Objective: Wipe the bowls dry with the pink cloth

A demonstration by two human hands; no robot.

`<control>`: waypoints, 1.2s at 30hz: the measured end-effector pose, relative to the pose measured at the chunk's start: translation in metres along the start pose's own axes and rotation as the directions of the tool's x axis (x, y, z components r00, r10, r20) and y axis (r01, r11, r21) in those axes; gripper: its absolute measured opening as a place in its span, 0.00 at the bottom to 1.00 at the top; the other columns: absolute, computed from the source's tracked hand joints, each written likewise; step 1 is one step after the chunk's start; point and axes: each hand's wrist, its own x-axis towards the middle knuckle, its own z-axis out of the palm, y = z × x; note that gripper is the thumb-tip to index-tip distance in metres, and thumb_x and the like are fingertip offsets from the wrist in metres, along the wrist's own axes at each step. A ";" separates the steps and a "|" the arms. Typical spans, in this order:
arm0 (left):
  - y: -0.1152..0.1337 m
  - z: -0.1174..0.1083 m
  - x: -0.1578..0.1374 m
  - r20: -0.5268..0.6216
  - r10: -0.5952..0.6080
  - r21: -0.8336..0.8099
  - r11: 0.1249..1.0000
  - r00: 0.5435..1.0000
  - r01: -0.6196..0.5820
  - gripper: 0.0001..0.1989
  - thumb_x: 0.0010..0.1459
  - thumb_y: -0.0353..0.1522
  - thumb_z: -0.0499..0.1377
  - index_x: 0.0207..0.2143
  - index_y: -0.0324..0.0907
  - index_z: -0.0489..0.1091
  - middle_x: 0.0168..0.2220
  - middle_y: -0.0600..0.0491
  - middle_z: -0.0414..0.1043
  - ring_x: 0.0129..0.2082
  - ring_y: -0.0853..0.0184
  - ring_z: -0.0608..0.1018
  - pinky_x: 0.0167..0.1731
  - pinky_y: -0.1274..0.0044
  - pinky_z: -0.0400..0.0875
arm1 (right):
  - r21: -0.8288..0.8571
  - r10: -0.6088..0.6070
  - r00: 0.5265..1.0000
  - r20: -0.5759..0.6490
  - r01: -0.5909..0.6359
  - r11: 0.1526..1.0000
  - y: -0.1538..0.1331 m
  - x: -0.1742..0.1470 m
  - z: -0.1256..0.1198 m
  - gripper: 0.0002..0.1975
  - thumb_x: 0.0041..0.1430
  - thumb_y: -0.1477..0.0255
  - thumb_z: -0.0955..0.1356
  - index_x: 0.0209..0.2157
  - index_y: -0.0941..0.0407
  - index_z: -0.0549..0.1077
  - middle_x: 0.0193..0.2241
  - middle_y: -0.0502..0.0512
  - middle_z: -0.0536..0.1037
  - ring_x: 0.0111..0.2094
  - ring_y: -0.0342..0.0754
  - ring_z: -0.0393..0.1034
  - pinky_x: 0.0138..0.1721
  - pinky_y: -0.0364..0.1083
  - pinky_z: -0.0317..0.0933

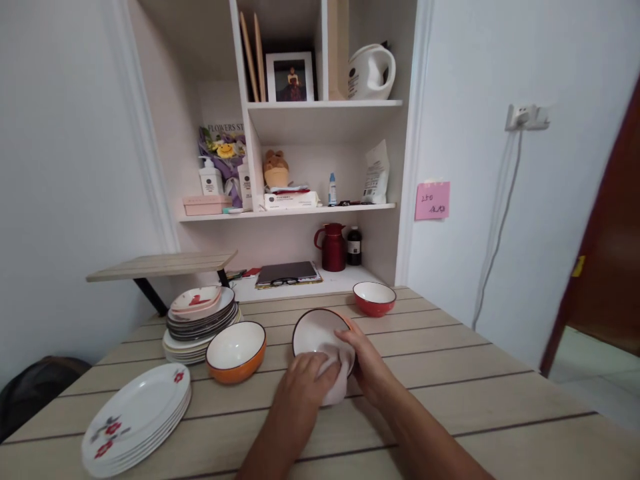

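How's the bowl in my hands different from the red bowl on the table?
The held bowl is tilted; the red bowl stands upright on the table. The held bowl looks orange outside; the red bowl is red. A cloth touches the held bowl; none touches the red bowl. Both are white inside, with dark rims.

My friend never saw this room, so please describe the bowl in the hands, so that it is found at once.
On the plank-patterned table, look near the middle. The right hand grips a white-lined, dark-rimmed bowl, while the left hand holds a pale cloth against it. Unlike the orange bowl and red bowl standing nearby, it is held.
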 end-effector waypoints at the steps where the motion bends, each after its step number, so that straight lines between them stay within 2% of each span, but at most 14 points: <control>1: -0.001 0.001 0.000 0.004 0.001 0.014 1.000 1.000 -0.001 0.19 0.67 0.25 0.58 0.56 0.52 0.73 0.50 0.54 0.79 0.50 0.62 0.78 0.57 0.64 0.71 | -0.046 0.014 1.000 0.016 -0.013 0.999 -0.006 -0.001 -0.004 0.29 0.50 0.66 0.74 0.55 0.50 0.73 0.39 0.52 0.83 0.39 0.53 0.75 0.37 0.46 0.65; 4: -0.003 0.004 -0.003 -0.024 -0.012 0.114 0.993 1.000 0.014 0.14 0.68 0.28 0.59 0.53 0.50 0.75 0.49 0.53 0.80 0.53 0.60 0.77 0.63 0.58 0.65 | -0.097 0.060 0.998 0.031 -0.056 0.994 -0.014 -0.003 -0.010 0.31 0.49 0.66 0.73 0.58 0.49 0.72 0.38 0.52 0.83 0.36 0.52 0.75 0.34 0.45 0.64; 8: -0.010 0.003 -0.007 -0.058 0.056 0.173 0.984 0.997 -0.045 0.15 0.72 0.26 0.51 0.54 0.42 0.74 0.51 0.49 0.79 0.54 0.61 0.78 0.61 0.62 0.68 | -0.027 0.105 0.994 0.010 -0.105 0.994 -0.007 -0.005 -0.009 0.36 0.49 0.66 0.75 0.62 0.46 0.69 0.36 0.51 0.84 0.34 0.52 0.75 0.32 0.45 0.64; 14: -0.015 -0.005 -0.006 -0.114 0.102 0.180 0.980 0.988 -0.081 0.17 0.73 0.24 0.47 0.52 0.39 0.74 0.51 0.48 0.80 0.52 0.63 0.80 0.59 0.63 0.72 | 0.086 0.062 0.998 0.004 -0.062 0.994 0.001 -0.009 -0.005 0.49 0.48 0.67 0.78 0.69 0.40 0.57 0.47 0.54 0.84 0.40 0.56 0.79 0.39 0.50 0.69; 19: -0.012 -0.008 -0.003 -0.204 0.114 0.190 0.979 0.972 -0.075 0.17 0.73 0.24 0.47 0.52 0.39 0.74 0.49 0.49 0.80 0.50 0.63 0.81 0.60 0.63 0.71 | 0.155 0.028 0.999 0.036 -0.033 0.987 -0.001 -0.011 -0.003 0.55 0.44 0.68 0.81 0.70 0.38 0.54 0.52 0.55 0.82 0.45 0.58 0.79 0.45 0.53 0.68; 22: -0.010 -0.006 -0.003 -0.248 0.066 0.193 0.981 0.966 -0.017 0.16 0.72 0.23 0.47 0.51 0.39 0.74 0.46 0.49 0.81 0.47 0.62 0.81 0.57 0.64 0.73 | 0.168 0.015 0.992 0.125 -0.036 0.985 0.000 -0.014 0.002 0.54 0.46 0.69 0.81 0.70 0.41 0.55 0.51 0.56 0.82 0.48 0.59 0.78 0.49 0.54 0.67; 26: -0.008 -0.004 -0.006 -0.279 -0.035 0.181 0.979 0.960 0.088 0.16 0.71 0.22 0.47 0.51 0.38 0.73 0.45 0.47 0.81 0.44 0.61 0.81 0.49 0.67 0.77 | 0.211 -0.015 0.976 0.216 -0.031 0.977 0.011 -0.016 0.013 0.50 0.43 0.71 0.81 0.67 0.42 0.60 0.50 0.54 0.82 0.48 0.57 0.77 0.53 0.53 0.65; 32: -0.002 -0.005 -0.006 -0.261 -0.023 0.116 0.992 0.965 0.055 0.21 0.70 0.22 0.47 0.59 0.41 0.70 0.47 0.46 0.79 0.43 0.61 0.80 0.46 0.67 0.76 | 0.226 0.021 0.998 0.062 -0.034 0.974 0.026 -0.012 0.018 0.40 0.49 0.68 0.77 0.63 0.45 0.66 0.32 0.47 0.83 0.36 0.53 0.77 0.40 0.47 0.68; 36: 0.006 -0.003 -0.004 -0.253 -0.041 0.076 0.995 0.967 0.062 0.25 0.69 0.21 0.45 0.63 0.43 0.67 0.52 0.46 0.77 0.49 0.60 0.78 0.50 0.67 0.74 | 0.215 0.020 0.999 0.030 -0.026 0.976 0.022 -0.011 0.016 0.37 0.49 0.66 0.76 0.61 0.46 0.68 0.31 0.47 0.82 0.35 0.52 0.76 0.39 0.47 0.68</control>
